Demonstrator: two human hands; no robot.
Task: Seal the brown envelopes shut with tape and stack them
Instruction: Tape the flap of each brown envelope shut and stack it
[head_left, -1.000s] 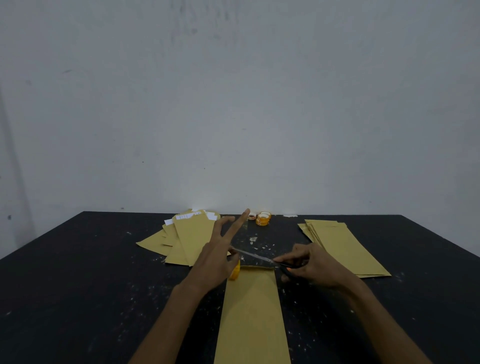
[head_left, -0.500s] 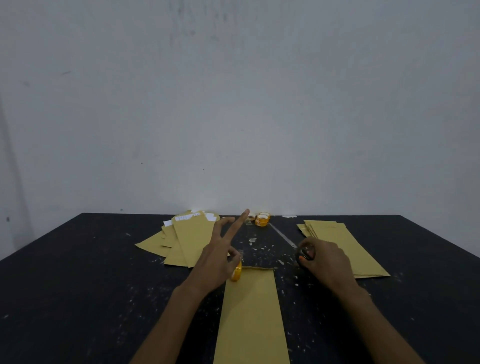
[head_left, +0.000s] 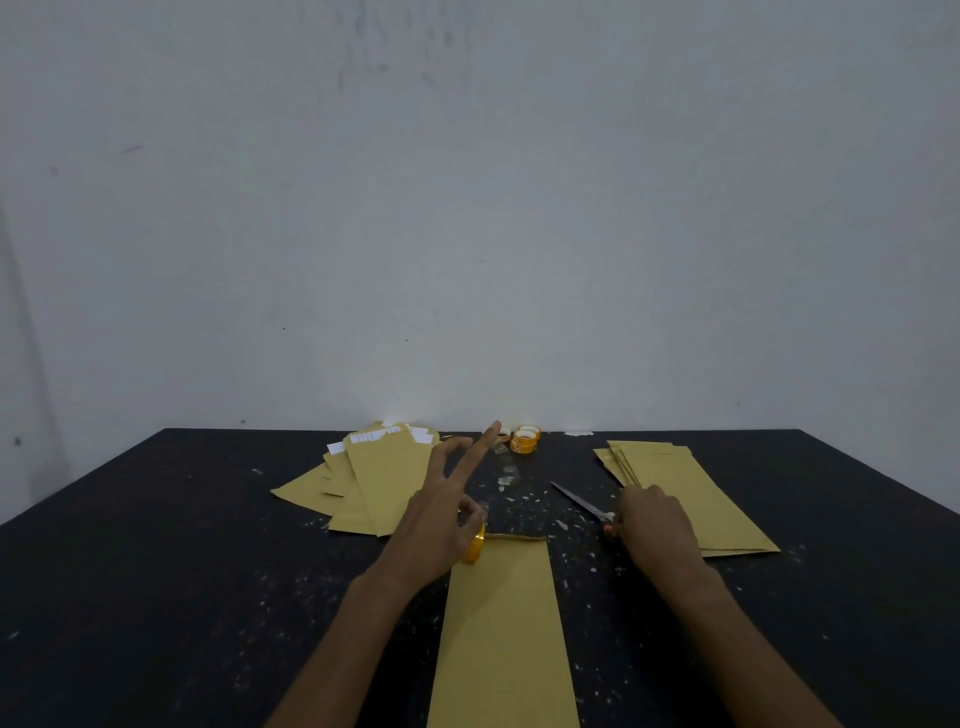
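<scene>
A brown envelope (head_left: 504, 623) lies lengthwise on the black table (head_left: 156, 571) in front of me. My left hand (head_left: 441, 519) pinches a small orange tape roll (head_left: 476, 545) at the envelope's top left corner, with two fingers stretched up. My right hand (head_left: 654, 530) grips the handle of the scissors (head_left: 582, 501), whose blades rest on the table pointing away to the left. A loose pile of brown envelopes (head_left: 374, 478) with white paper showing lies at the left. A neat stack of envelopes (head_left: 685, 493) lies at the right, partly under my right hand.
Two orange tape rolls (head_left: 524, 440) stand near the table's far edge against the grey wall. Small scraps of tape and paper are scattered over the table's middle (head_left: 511, 483). A white scrap (head_left: 577, 432) lies at the far edge.
My right hand has drawn the scissors away from the envelope's top edge and moved right, laying them on the table beside the right stack. My left hand stays on the tape roll.
</scene>
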